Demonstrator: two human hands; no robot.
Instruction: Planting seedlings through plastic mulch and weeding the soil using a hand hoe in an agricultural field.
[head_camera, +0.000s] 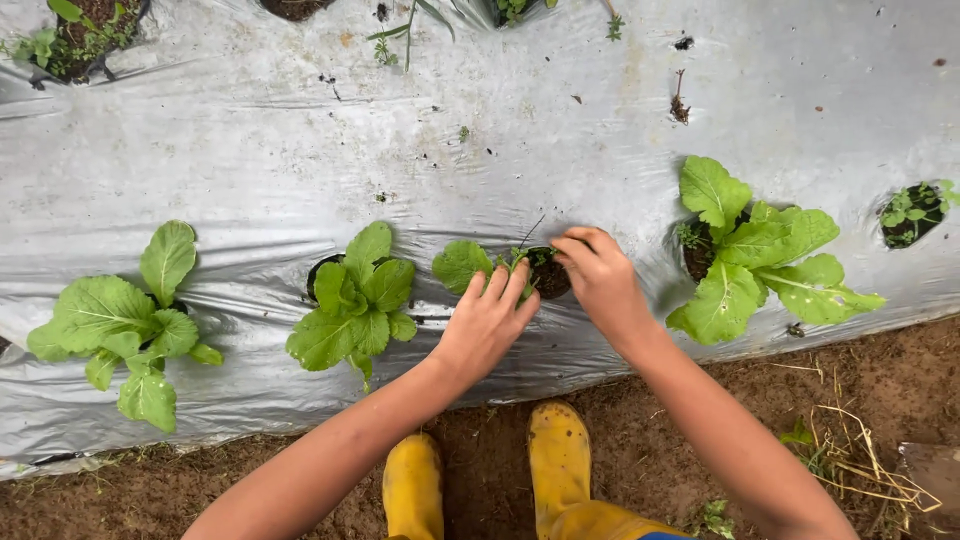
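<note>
**Hands at planting hole in mulch film**

Hands meet at a single planting hole (548, 275) cut in silver plastic mulch film (250, 150), just above frame centre. Left hand (487, 322) lies flat on the film at the hole's 8 o'clock, fingers (505, 285) straight and close together, pressing the leaves of a small seedling (465, 263) that leans toward 9 o'clock. Right hand (603, 280) sits at the hole's 3 o'clock, fingers curled narrow with tips at the dark soil; whether they pinch anything cannot be told.

Adjacent holes along the same row carry leafy green plants: one at 9 o'clock of the hands (352, 305), one at far left (125, 325), a larger one at 3 o'clock (755, 255). A hole with small weeds (912, 212) sits at the far right. Yellow rubber boots (555, 455) stand on bare brown soil (900, 385) at 6 o'clock.
</note>
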